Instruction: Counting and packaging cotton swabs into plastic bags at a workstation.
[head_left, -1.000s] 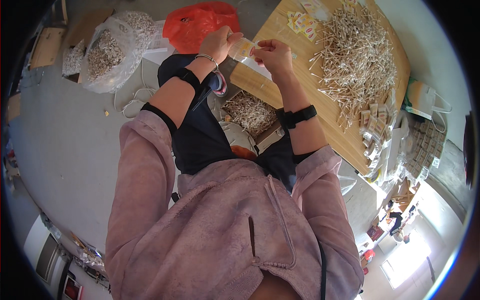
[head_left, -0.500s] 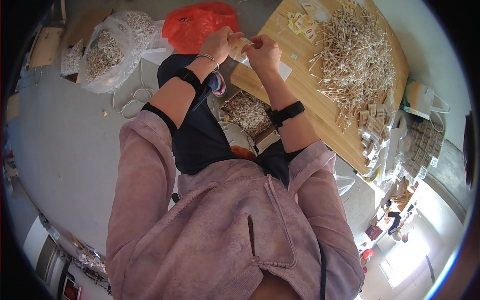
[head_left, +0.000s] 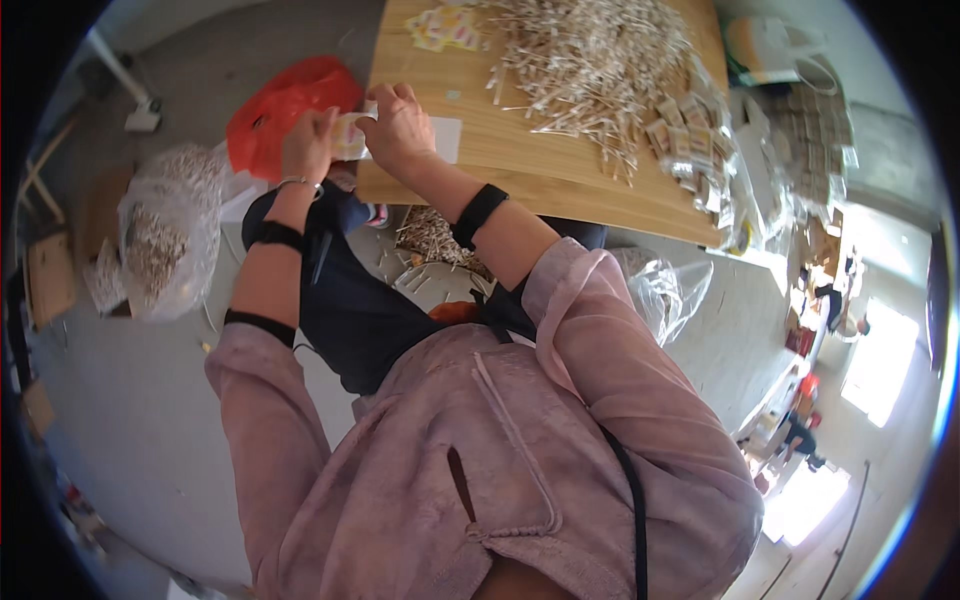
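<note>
Both hands have drawn together since a moment ago: the left hand [head_left: 306, 143] and right hand [head_left: 398, 125] now pinch a small pale packet [head_left: 349, 136] between closed fingers at the near edge of the wooden table [head_left: 560, 175]. Beyond lies a heap of thin sticks [head_left: 590, 60] (loosely scattered), and a red bag [head_left: 285, 100] sits left.

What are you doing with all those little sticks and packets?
A person in a pink top sits at the edge of a wooden table. Both hands are together at its near corner: the left hand and the right hand hold a small pale packet between them. A big heap of thin pale sticks lies on the table, with small packets beside it. On the floor to the left are a red bag and a clear bag of sticks.
</note>
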